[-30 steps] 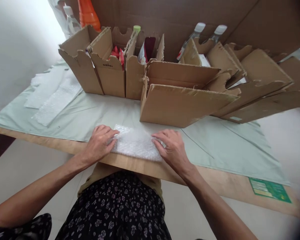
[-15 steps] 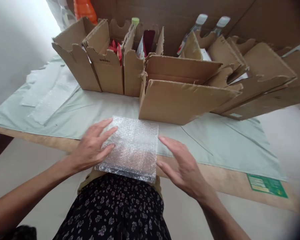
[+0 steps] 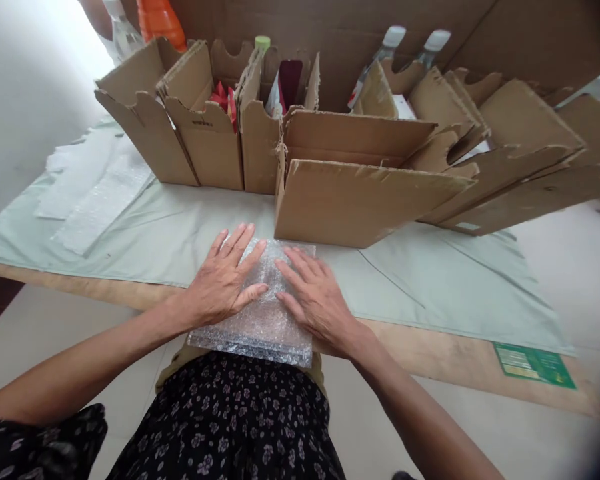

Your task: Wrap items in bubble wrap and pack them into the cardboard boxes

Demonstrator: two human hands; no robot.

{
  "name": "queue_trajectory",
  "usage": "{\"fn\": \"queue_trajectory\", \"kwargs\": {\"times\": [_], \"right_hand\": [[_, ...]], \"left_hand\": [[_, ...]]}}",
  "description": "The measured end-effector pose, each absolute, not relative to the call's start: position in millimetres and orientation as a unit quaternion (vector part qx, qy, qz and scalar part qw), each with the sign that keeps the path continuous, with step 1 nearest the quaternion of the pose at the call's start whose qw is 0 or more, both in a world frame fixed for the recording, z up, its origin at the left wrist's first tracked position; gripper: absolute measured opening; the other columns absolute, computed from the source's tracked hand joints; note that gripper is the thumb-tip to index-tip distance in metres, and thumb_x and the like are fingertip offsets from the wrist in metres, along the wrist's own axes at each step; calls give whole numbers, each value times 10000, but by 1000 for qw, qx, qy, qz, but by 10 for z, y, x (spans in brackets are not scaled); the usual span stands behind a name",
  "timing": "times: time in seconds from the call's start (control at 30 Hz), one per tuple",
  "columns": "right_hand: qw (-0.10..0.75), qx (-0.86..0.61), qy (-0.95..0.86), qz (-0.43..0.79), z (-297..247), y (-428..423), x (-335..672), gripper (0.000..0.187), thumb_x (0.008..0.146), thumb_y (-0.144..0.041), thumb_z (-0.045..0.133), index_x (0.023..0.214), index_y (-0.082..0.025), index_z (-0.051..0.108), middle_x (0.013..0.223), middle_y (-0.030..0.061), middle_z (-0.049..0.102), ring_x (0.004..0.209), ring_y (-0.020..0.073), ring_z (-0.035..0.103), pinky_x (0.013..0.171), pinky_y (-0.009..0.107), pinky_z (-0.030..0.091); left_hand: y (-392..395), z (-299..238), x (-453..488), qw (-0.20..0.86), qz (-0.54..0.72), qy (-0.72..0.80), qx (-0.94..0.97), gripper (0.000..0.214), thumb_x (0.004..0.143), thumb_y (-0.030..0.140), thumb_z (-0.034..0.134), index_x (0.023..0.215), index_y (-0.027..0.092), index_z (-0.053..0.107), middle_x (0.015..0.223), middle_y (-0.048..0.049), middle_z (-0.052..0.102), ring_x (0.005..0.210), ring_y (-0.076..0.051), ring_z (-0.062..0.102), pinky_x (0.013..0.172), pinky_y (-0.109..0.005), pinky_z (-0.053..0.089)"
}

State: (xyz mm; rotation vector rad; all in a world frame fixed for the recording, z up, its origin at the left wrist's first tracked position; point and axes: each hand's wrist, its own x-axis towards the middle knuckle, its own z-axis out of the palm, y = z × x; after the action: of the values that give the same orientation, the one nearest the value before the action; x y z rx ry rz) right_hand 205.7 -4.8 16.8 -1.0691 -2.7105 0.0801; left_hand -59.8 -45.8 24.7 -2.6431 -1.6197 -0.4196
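Note:
A square sheet of clear bubble wrap (image 3: 260, 330) lies at the table's near edge, its front part hanging over the wood. My left hand (image 3: 225, 280) rests flat on its left half with fingers spread. My right hand (image 3: 313, 297) lies flat on its right half, fingers stretched out toward the boxes. Both palms press the sheet down; neither hand grips anything. Just behind the sheet stands an open cardboard box (image 3: 355, 193) with its flap toward me.
A pale green cloth (image 3: 430, 280) covers the wooden table (image 3: 445, 367). Several open cardboard boxes (image 3: 200, 133) stand in a row at the back, with bottles (image 3: 387, 40) behind. Strips of bubble wrap (image 3: 100, 200) lie at the left. A green label (image 3: 533, 365) is at the right.
The folded bubble wrap was spread open into a full square. Both hands then moved from its sides onto its top and now lie flat on it.

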Motion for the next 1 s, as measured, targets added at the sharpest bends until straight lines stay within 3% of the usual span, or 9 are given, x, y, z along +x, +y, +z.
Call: {"fn": "queue_trajectory", "kwargs": {"times": [0.2,0.33,0.4,0.47,0.57,0.67,0.77,0.9,1.0], "right_hand": [[71,-357,-931,30,-63,231,1943,558,1068,-496,458,1528,-184,504,1656,122,453,1531,300,405,1236,507,341],[120,-401,-908,16,-41,-5,2525,554,1085,-461,396,1555,-174,460,1605,151,513,1481,320,469,1177,538,390],[139,-385,-912,27,54,-290,2787,620,1064,-490,451,1592,-168,404,1600,176,509,1477,336,470,1145,543,414],[138,-341,-929,44,141,-593,2911,683,1028,-511,543,1604,-179,389,1619,181,484,1510,342,428,1152,547,410],[118,-296,-946,57,159,-874,2813,609,1013,-385,617,1568,-199,452,1621,163,489,1541,319,392,1191,544,392],[142,-274,-949,70,82,-856,2549,445,1010,-233,607,1453,-194,581,1551,147,576,1475,299,495,1144,516,463],[225,-258,-933,111,98,-714,2372,262,1011,-171,596,1243,-208,711,1334,103,742,1276,259,670,1027,467,554],[294,-301,-866,269,355,-637,2388,247,1031,-178,571,1190,-251,745,1086,31,823,1001,196,773,878,379,619],[284,-400,-801,342,522,-558,2417,235,1040,-275,560,1107,-277,785,983,13,828,868,195,782,763,341,637]], "left_hand": [[-188,-25,-638,-79,-45,-534,-840,728,1031,593,489,1588,143,361,1710,-255,281,1601,-456,228,1256,-713,164],[-305,75,-740,-100,-87,-542,-830,709,1047,580,465,1612,172,337,1730,-241,234,1612,-455,187,1262,-724,150],[-496,216,-812,-113,-133,-519,-837,723,1055,584,445,1649,212,264,1745,-206,217,1624,-413,184,1285,-681,168],[-740,348,-885,-128,-162,-463,-862,822,1018,673,466,1670,239,215,1753,-174,217,1628,-380,193,1311,-630,166],[-1075,412,-956,-142,-125,-383,-904,979,917,737,605,1664,211,253,1743,-192,240,1619,-405,212,1319,-648,112],[-1248,293,-983,-117,-88,-380,-913,839,942,389,725,1637,165,312,1692,-219,354,1597,-393,287,1309,-667,154],[-1273,166,-1000,-82,-151,-401,-900,672,930,115,657,1564,155,436,1550,-192,571,1511,-335,467,1289,-621,292],[-1244,260,-992,-103,-281,-430,-852,432,935,61,599,1335,218,649,1272,-104,770,1237,-258,712,1189,-548,477],[-1150,474,-950,-201,-322,-498,-780,211,976,151,589,1105,233,734,1036,-34,819,965,-203,780,940,-389,632]]}}
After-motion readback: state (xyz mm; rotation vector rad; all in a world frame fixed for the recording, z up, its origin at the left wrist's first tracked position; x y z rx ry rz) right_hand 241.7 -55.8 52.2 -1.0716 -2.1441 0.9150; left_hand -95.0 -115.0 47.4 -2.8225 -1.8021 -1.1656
